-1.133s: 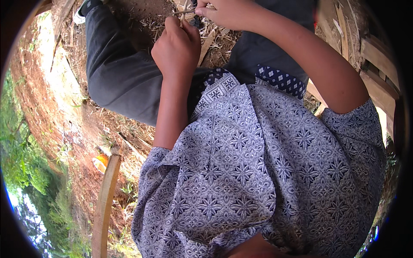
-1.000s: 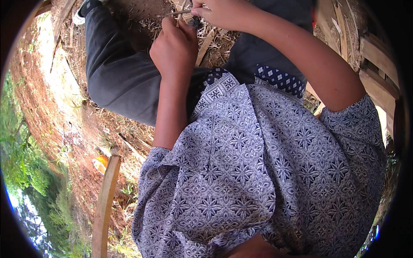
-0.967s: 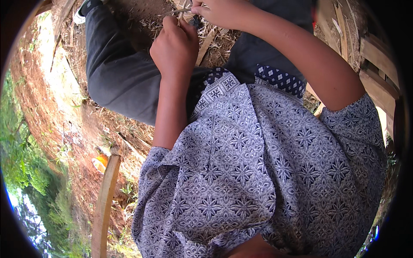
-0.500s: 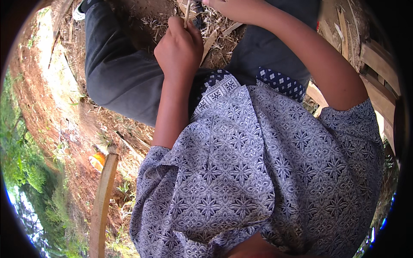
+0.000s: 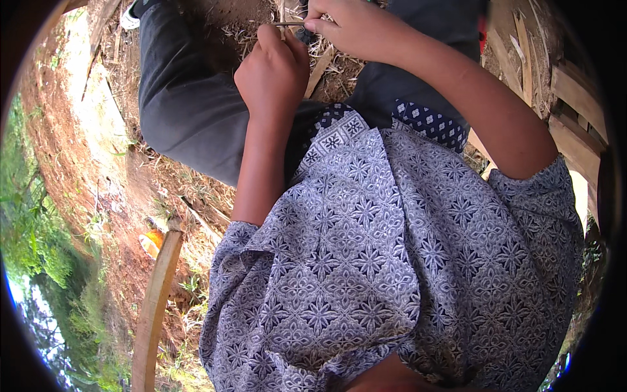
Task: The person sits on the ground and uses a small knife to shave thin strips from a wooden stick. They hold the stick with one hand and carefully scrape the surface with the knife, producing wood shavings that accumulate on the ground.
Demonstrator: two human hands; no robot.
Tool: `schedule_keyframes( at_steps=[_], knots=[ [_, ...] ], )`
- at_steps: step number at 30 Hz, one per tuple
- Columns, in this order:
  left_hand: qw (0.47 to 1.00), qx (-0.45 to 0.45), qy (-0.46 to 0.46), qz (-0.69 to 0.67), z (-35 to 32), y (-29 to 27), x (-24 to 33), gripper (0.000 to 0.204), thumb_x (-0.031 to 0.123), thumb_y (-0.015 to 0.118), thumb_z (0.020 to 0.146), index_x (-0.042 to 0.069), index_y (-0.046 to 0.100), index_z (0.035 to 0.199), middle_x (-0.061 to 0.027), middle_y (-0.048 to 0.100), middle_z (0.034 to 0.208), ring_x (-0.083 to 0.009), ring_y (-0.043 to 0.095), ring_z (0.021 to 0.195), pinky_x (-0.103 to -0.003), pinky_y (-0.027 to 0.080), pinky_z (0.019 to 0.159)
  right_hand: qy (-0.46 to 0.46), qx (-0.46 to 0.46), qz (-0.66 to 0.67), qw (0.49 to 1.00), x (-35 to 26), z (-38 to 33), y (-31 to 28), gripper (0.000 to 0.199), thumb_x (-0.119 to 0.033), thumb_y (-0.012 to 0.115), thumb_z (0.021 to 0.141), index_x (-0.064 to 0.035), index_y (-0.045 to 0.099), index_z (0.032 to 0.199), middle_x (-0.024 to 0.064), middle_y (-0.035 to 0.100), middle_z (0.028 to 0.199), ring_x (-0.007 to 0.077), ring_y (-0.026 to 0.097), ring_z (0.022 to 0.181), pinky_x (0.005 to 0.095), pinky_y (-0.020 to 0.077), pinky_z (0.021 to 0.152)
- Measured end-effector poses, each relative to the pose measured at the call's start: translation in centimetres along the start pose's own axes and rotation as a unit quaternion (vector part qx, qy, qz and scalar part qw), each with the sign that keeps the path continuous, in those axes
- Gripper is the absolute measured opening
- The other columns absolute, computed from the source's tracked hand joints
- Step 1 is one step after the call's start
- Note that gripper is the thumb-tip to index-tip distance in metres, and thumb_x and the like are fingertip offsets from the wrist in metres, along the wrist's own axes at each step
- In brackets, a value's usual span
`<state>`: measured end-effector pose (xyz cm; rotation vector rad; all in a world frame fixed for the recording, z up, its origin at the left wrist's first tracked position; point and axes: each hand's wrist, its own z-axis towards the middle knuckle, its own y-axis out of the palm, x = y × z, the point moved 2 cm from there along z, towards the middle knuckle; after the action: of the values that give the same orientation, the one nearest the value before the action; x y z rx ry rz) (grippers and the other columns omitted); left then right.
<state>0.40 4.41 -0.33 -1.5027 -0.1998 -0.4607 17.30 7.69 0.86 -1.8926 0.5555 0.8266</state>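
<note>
- Head view, landmark = thin bamboo sliver [image 5: 287, 24] at the top edge of the picture.
- Left hand [image 5: 273, 73] just below the sliver: fist curled, fingertips pinched shut on the sliver's left stretch.
- Right hand [image 5: 353, 26] just right of the sliver: thumb and forefinger closed on its right end; what else sits in that palm, cannot tell — cropped by the picture's edge.
- Sliver spans the short gap between both grips; touching both hands, no free end visible.
- Long axis: roughly horizontal in the picture, running left-right between the hands. Which end points outward: cannot tell, both ends buried in fingers.
- Neither hand clearly nearer; both in contact. Visible part lies right of the left grip, left of the right grip.
- Wider pale bamboo strip [image 5: 318, 63] below-right of the sliver, lying slanted on the ground between the hands and the lap; apart from the sliver.
- Dark trouser leg [image 5: 189, 104] below-left of the sliver, knee bent; patterned blue shirt [image 5: 392, 261] well below it.
- Stacked bamboo slats [image 5: 575, 111] well right of the sliver; curved bamboo piece [image 5: 153, 307] far below-left, on red soil beside a small orange object [image 5: 151, 240].
</note>
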Motion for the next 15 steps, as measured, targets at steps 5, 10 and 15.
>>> schedule_keyframes(
  at_steps=[5, 10, 15],
  knots=[
    [1.0, -0.02, -0.005, 0.003, 0.1, -0.2, 0.3, 0.019, 0.022, 0.06, 0.095, 0.005, 0.056, 0.089, -0.0182, 0.068, 0.069, -0.0426, 0.067, 0.063, -0.053, 0.053, 0.056, 0.009, -0.002, 0.019, 1.0, -0.7, 0.2, -0.1, 0.021, -0.025, 0.06, 0.099, -0.004, 0.063, 0.101, 0.0224, 0.069, 0.087, 0.0427, 0.068, 0.086, 0.0491, 0.0528, 0.075],
    [1.0, 0.001, -0.011, 0.011, 0.2, -0.4, 0.0, 0.018, 0.022, 0.061, 0.095, 0.005, 0.057, 0.09, -0.0184, 0.068, 0.07, -0.0425, 0.067, 0.064, -0.053, 0.053, 0.057, 0.03, -0.01, 0.024, 0.999, -1.4, 0.6, 0.0, 0.019, -0.024, 0.059, 0.098, -0.0062, 0.064, 0.102, 0.0222, 0.07, 0.087, 0.0425, 0.069, 0.083, 0.0495, 0.0529, 0.073],
    [1.0, -0.019, 0.002, 0.022, 0.4, -0.5, 0.2, 0.016, 0.021, 0.061, 0.094, 0.006, 0.058, 0.089, -0.0188, 0.068, 0.068, -0.0426, 0.067, 0.063, -0.054, 0.053, 0.057, 0.07, 0.024, -0.083, 0.994, 1.9, 2.9, 2.4, 0.022, -0.028, 0.061, 0.097, -0.0072, 0.066, 0.101, 0.0218, 0.07, 0.086, 0.0412, 0.069, 0.081, 0.0504, 0.0532, 0.073]
  ],
)
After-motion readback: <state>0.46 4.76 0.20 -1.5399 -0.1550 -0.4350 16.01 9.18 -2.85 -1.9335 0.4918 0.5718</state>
